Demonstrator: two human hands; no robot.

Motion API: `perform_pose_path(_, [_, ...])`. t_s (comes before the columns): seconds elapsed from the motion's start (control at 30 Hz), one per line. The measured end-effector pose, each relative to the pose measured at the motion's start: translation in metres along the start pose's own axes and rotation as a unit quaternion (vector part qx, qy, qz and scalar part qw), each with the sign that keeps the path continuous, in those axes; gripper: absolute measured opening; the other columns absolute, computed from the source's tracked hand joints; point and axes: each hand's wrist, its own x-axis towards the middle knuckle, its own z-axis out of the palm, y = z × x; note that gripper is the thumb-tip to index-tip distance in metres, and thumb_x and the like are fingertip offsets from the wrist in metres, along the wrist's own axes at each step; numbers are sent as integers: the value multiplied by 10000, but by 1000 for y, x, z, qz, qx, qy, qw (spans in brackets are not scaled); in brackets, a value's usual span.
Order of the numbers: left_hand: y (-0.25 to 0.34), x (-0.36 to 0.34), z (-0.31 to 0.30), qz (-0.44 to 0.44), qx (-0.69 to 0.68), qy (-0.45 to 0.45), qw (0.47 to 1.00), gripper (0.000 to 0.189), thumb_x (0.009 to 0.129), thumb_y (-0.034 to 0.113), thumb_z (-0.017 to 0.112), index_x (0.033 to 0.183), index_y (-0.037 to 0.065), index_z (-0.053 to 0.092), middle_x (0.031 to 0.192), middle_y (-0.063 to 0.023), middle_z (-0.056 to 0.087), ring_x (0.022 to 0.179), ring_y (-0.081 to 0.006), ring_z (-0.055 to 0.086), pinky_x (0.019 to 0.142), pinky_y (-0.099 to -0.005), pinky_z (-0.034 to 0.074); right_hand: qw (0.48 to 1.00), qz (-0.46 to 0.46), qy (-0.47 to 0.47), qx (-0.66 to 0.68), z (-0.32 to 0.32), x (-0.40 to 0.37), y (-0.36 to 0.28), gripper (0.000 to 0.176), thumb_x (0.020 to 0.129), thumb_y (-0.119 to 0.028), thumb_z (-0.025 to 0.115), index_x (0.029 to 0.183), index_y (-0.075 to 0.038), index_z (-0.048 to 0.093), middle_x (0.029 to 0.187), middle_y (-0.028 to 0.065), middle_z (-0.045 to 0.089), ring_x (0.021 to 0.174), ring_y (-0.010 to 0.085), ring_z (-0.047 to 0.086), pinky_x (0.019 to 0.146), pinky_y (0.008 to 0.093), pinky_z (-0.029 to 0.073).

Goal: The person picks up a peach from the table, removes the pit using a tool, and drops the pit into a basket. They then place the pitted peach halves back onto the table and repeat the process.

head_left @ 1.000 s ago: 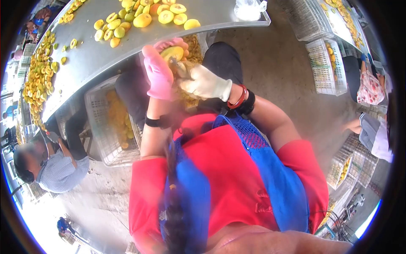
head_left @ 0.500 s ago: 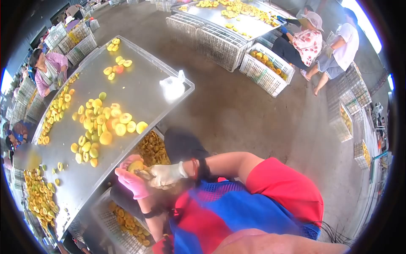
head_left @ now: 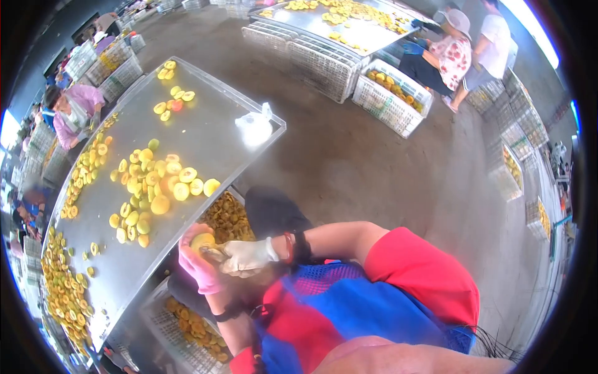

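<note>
My left hand (head_left: 198,265), in a pink glove, is wrapped round a yellow fruit (head_left: 202,242) near the table's front edge. My right hand (head_left: 246,257), in a whitish glove, is closed on a small metal tool (head_left: 215,252) that touches the fruit. The tool's exact shape is hard to make out. Left of my hands, a pile of halved yellow fruit (head_left: 149,181) lies on the metal table (head_left: 205,106). Under the table edge, a container of fruit pieces (head_left: 227,215) shows just beyond my hands.
A white plastic bag (head_left: 254,128) lies at the table's far corner. A crate of fruit (head_left: 187,330) stands at lower left. Across the floor are a white crate (head_left: 389,103), another table (head_left: 374,43) and seated and standing people. Another person (head_left: 75,112) sits at the left.
The view has shifted slightly, moving the table's fruit a little. My pink-gloved fingers have closed in around the fruit. The standing person at upper right has moved left in view.
</note>
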Motion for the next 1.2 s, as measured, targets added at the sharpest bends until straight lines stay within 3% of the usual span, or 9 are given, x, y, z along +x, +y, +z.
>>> perform_pose_path(0.17, [-9, -5, -6, -166, -40, 88, 981, 735, 991, 674, 392, 1017, -16, 645, 860, -134, 676, 753, -241, 645, 707, -344, 549, 962, -209, 82, -154, -11, 58, 69, 140, 899, -108, 538, 1026, -62, 577, 693, 15, 572, 528, 122, 542, 445, 287, 401])
perform_pose_path(0.27, [-13, -8, -3, -156, -34, 107, 981, 739, 978, 699, 391, 972, 1, 635, 826, -122, 659, 749, -230, 627, 710, -344, 532, 919, -308, 121, -216, -12, 64, 74, 174, 925, -140, 567, 1068, -66, 633, 874, 55, 649, 803, 142, 651, 645, 294, 491])
perform_pose_path(0.3, [-15, -9, -6, -143, -25, 83, 986, 743, 976, 705, 387, 967, 2, 629, 820, -121, 655, 745, -225, 619, 709, -343, 527, 967, -150, 51, -198, -16, 58, 62, 380, 914, -119, 619, 1271, -20, 534, 1087, 122, 635, 1035, 224, 602, 905, 329, 483])
perform_pose_path(0.43, [-17, -13, -12, -122, -22, -4, 992, 748, 1006, 678, 327, 936, -11, 611, 801, -126, 641, 731, -213, 602, 686, -335, 512, 995, 35, -13, -87, -4, 12, 12, 83, 911, -80, 537, 992, -93, 527, 742, -14, 571, 612, 119, 586, 542, 293, 439])
perform_pose_path(0.67, [-16, -14, -12, -100, -24, -49, 993, 703, 1032, 632, 318, 900, -18, 549, 801, -123, 626, 707, -201, 577, 658, -327, 495, 986, -46, 34, -156, -12, 40, 48, 85, 938, -137, 572, 1011, -115, 533, 731, -16, 565, 626, 133, 596, 550, 301, 441])
perform_pose_path(0.7, [-17, -14, -14, -92, -20, -60, 994, 705, 1033, 631, 318, 894, -19, 552, 799, -124, 624, 707, -201, 577, 654, -327, 494, 975, -117, 17, -191, -11, 41, 49, 119, 908, -105, 532, 990, -148, 457, 650, -11, 470, 430, 120, 478, 365, 293, 346])
perform_pose_path(0.8, [-17, -13, -16, -76, -6, -101, 992, 698, 1049, 593, 318, 855, -23, 580, 762, -124, 632, 678, -201, 583, 639, -325, 490, 998, 40, -39, -30, -16, 32, 42, 109, 888, -102, 560, 945, -144, 476, 614, -25, 441, 404, 103, 435, 350, 279, 325])
perform_pose_path(0.9, [-9, -12, -19, -43, 15, -147, 988, 664, 1064, 537, 334, 844, -30, 600, 742, -132, 659, 639, -205, 595, 624, -329, 489, 991, 53, -118, 24, -12, 16, 31, 116, 866, -96, 572, 920, -146, 481, 593, -40, 419, 388, 79, 394, 343, 256, 300])
perform_pose_path(1.2, [-11, -11, -39, 108, 110, -244, 958, 537, 1072, 416, 383, 812, -19, 560, 775, -149, 679, 671, -234, 641, 618, -351, 520, 987, 50, -149, 34, 1, -5, 12, 141, 865, -74, 563, 850, -155, 448, 586, -63, 351, 422, 47, 348, 361, 232, 287])
